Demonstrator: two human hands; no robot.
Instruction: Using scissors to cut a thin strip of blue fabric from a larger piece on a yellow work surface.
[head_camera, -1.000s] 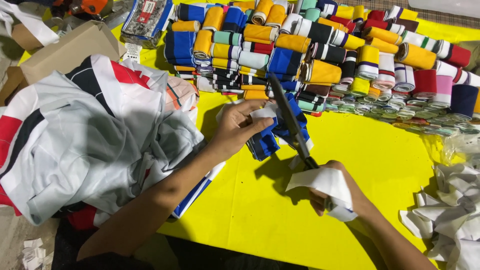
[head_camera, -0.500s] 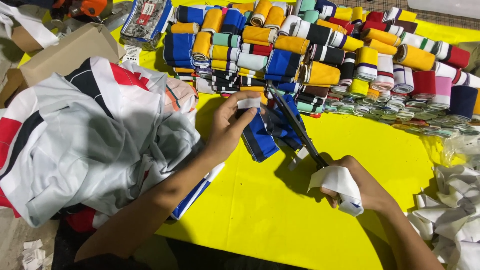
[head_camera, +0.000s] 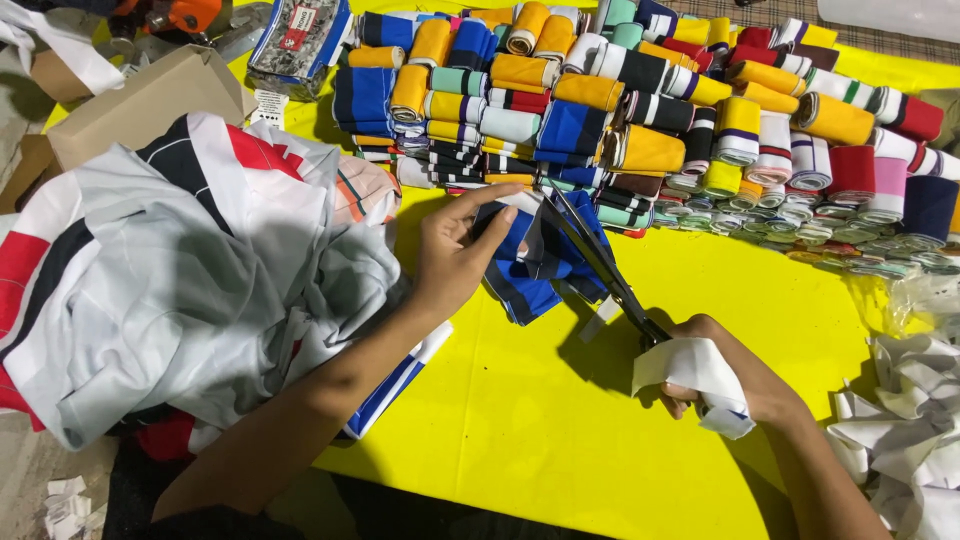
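Note:
My left hand (head_camera: 455, 250) pinches the edge of a blue ribbed fabric piece with dark and white stripes (head_camera: 530, 270) that lies on the yellow table (head_camera: 520, 410). My right hand (head_camera: 720, 375) grips black scissors (head_camera: 600, 260), their handles wrapped in white cloth. The blades point up and left and meet the top of the blue piece beside my left fingertips.
Many folded striped rib bands in several colours (head_camera: 640, 110) are stacked along the far side. A heap of white, red and black garments (head_camera: 170, 280) lies at the left, a cardboard box (head_camera: 130, 105) behind it. White fabric scraps (head_camera: 900, 430) pile at the right edge.
My left hand and the blue piece have shifted slightly left and up. The scissors have swung flatter, their blades reaching further into the fabric; my right hand moved right.

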